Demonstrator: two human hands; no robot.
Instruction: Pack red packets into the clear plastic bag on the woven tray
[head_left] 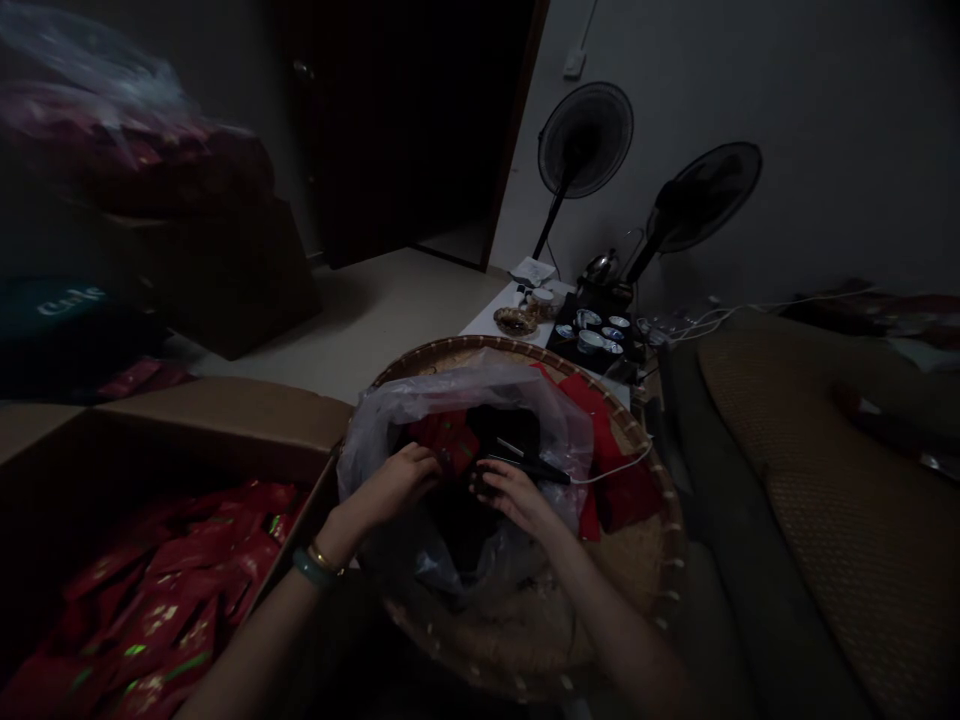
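In the dim light, my left hand (409, 475) reaches over the plastic bag, its fingers curled at the lower edge of a red packet (446, 440). My right hand (514, 495) is opposite, fingers bent and a little apart; nothing can be made out in them. Just beyond it lies what looks like a black hair straightener (551, 468), its two narrow light plates apart and a white cord trailing right. A clear plastic bag (574, 415) gapes around both hands, its inside dark. It rests in a round woven bamboo tray (525, 650). Red pieces (622, 480) lie along the tray's right side.
At left stands an open cardboard box (247, 405) with many red packets (172, 590). Beyond the tray is a low table with teacups (590, 341) and a kettle (600, 268). Two standing fans (585, 140) are by the wall. A seat with a woven mat (825, 480) is at right.
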